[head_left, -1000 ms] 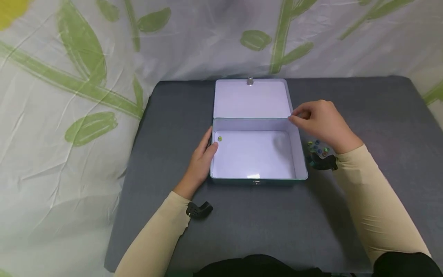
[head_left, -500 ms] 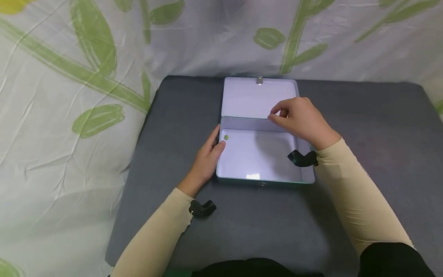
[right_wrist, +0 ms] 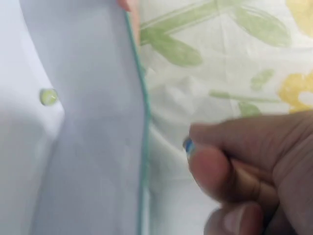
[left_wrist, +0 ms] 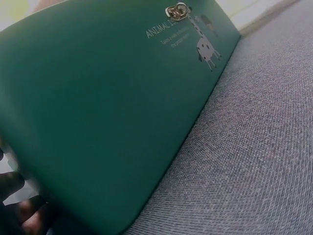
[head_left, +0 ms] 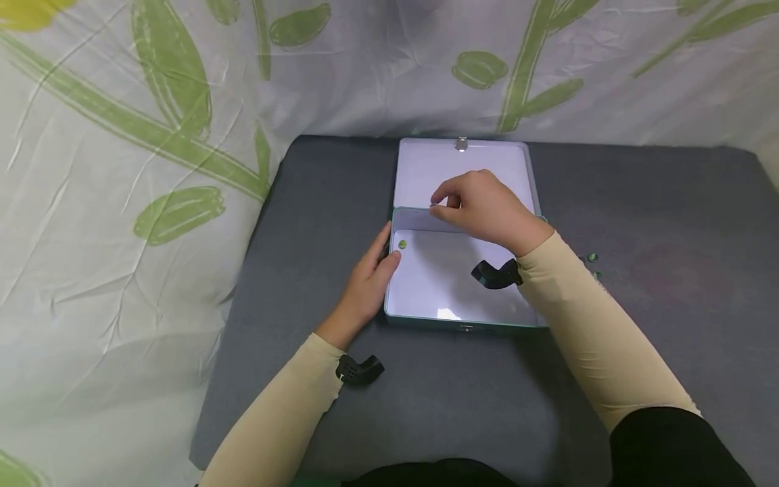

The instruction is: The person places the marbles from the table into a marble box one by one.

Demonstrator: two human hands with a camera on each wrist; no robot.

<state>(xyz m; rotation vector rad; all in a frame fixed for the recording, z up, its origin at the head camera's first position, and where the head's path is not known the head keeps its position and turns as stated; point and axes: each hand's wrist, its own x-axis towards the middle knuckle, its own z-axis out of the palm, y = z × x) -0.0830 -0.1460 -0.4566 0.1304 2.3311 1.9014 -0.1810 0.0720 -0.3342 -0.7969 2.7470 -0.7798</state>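
Note:
A green tin box point(left_wrist: 107, 98) with a white inside stands on the table, its lid point(head_left: 426, 169) laid back on the far side. One yellow-green marble point(head_left: 403, 244) sits in its far left corner. My left hand point(head_left: 363, 287) grips the box's left wall, thumb over the rim and fingers along the outside. Above the box's back edge, my right hand point(head_left: 489, 211) pinches a small blue marble point(right_wrist: 188, 145) between thumb and forefinger. The other fingers of that hand are curled in, as the right wrist view shows.
More marbles point(head_left: 593, 258) lie on the grey table point(head_left: 657, 325) right of the box, mostly hidden by the right forearm. A metal clasp point(head_left: 462, 144) tops the lid. Behind and to the left hangs a white cloth point(head_left: 365, 67) with green leaf prints.
My right hand has moved left from the box's right edge, across its back edge, pinching the blue marble. The left hand stays on the box's left wall. The head view has shifted slightly.

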